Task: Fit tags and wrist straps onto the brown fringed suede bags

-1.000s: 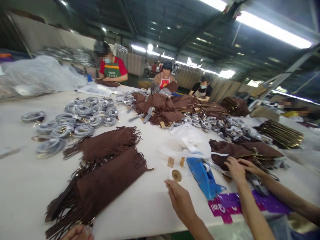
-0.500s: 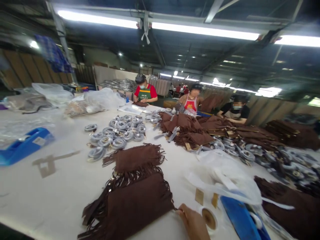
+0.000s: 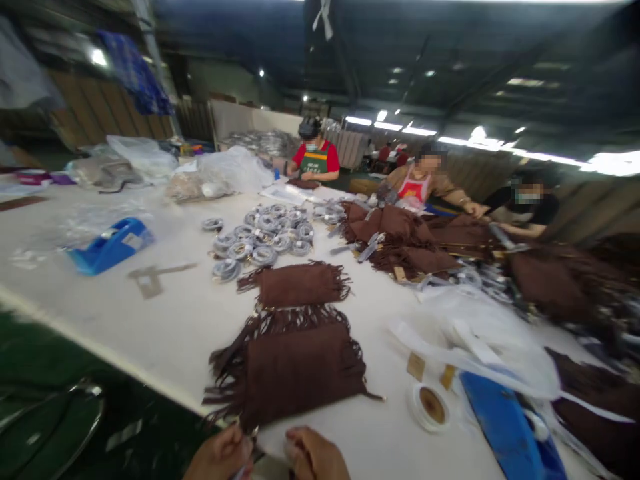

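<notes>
Two brown fringed suede-like bags lie flat on the table: a smaller bag behind, a larger bag in front. My left hand is closed at the larger bag's near left corner. A small metal piece shows by its fingertips, but what it grips is unclear. Just to the right, my right hand has its fingers curled together below the bag's near edge. Its contents are hidden. A greyish item, cut off by the frame, lies between my hands. Wrapped coiled straps are grouped behind the bags.
A tape roll, blue tape dispenser and clear plastic bag lie right. More brown bags are piled behind. Left are another blue dispenser and a flat grey piece. Several co-workers stand across the table.
My right hand has left the larger bag's right corner and moved left to the near edge. My left hand has come into view. The camera has tilted down; a co-worker's arm now reaches sideways.
</notes>
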{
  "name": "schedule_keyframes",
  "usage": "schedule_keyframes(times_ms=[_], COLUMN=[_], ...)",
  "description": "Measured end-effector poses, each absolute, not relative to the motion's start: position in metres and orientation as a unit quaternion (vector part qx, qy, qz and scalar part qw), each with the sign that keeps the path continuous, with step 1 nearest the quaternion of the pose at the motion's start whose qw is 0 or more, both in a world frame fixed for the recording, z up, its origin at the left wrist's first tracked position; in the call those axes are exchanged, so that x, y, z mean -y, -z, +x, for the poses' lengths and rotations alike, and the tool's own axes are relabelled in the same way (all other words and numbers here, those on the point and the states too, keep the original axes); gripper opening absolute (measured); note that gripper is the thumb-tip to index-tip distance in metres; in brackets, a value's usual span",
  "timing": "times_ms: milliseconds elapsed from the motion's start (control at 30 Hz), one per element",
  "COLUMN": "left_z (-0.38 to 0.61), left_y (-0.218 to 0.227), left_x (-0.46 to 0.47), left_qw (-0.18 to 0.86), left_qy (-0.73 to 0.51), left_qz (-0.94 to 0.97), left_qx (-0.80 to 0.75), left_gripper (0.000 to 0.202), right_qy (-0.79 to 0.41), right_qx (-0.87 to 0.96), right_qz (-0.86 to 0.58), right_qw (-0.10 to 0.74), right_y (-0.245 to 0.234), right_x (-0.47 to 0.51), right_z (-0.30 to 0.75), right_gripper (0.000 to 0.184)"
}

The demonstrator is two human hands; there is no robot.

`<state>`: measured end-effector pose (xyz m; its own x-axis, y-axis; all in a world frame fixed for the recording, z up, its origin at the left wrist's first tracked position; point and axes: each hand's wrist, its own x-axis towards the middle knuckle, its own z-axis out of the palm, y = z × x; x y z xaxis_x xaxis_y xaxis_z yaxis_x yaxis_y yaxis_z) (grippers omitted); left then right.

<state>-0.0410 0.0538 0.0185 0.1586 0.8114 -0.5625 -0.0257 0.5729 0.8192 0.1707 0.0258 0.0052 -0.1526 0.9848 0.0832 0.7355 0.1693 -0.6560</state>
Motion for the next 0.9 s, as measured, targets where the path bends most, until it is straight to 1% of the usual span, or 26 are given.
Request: schedule_keyframes(times_ms=[67, 133, 233, 333, 467, 567, 667, 767, 900], left_z=[-0.040, -0.039, -0.040, -0.039, -0.039, -0.039, -0.039, -0.037, -0.028], left_y=[-0.024, -0.026, -0.020, -0.007, 0.013, 0.020, 0.019, 0.014, 0.005], left_x=[-0.047, -0.043, -0.039, -0.036, -0.032, -0.026, -0.020, -0.016, -0.018], left_qw=[0.702, 0.699, 0.691, 0.682, 0.686, 0.707, 0.720, 0.713, 0.682], left_qy=[-0.318, -0.339, -0.360, -0.386, -0.433, -0.462, -0.468, -0.459, -0.468], left_qz=[0.343, 0.344, 0.323, 0.318, 0.308, 0.276, 0.260, 0.270, 0.296], left_qx=[-0.537, -0.527, -0.538, -0.533, -0.497, -0.459, -0.442, -0.456, -0.477], left_gripper=[0.055, 0.047, 0.044, 0.044, 0.044, 0.050, 0.050, 0.042, 0.034], right_qy=[-0.324, -0.375, -0.416, -0.415, -0.406, -0.412, -0.431, -0.452, -0.481], right_qx=[0.733, 0.729, 0.705, 0.700, 0.702, 0.707, 0.696, 0.662, 0.631], right_qz=[-0.538, -0.511, -0.513, -0.522, -0.524, -0.512, -0.511, -0.537, -0.550], right_qw=[0.261, 0.259, 0.259, 0.258, 0.258, 0.261, 0.264, 0.262, 0.260], right_y=[-0.019, -0.025, -0.023, -0.019, -0.017, -0.016, -0.018, -0.020, -0.021], right_x=[-0.025, -0.031, -0.042, -0.046, -0.043, -0.041, -0.041, -0.045, -0.048], right_z=[0.150, 0.138, 0.130, 0.127, 0.127, 0.127, 0.125, 0.120, 0.113], right_gripper=[0.038, 0.042, 0.036, 0.032, 0.031, 0.033, 0.031, 0.022, 0.023])
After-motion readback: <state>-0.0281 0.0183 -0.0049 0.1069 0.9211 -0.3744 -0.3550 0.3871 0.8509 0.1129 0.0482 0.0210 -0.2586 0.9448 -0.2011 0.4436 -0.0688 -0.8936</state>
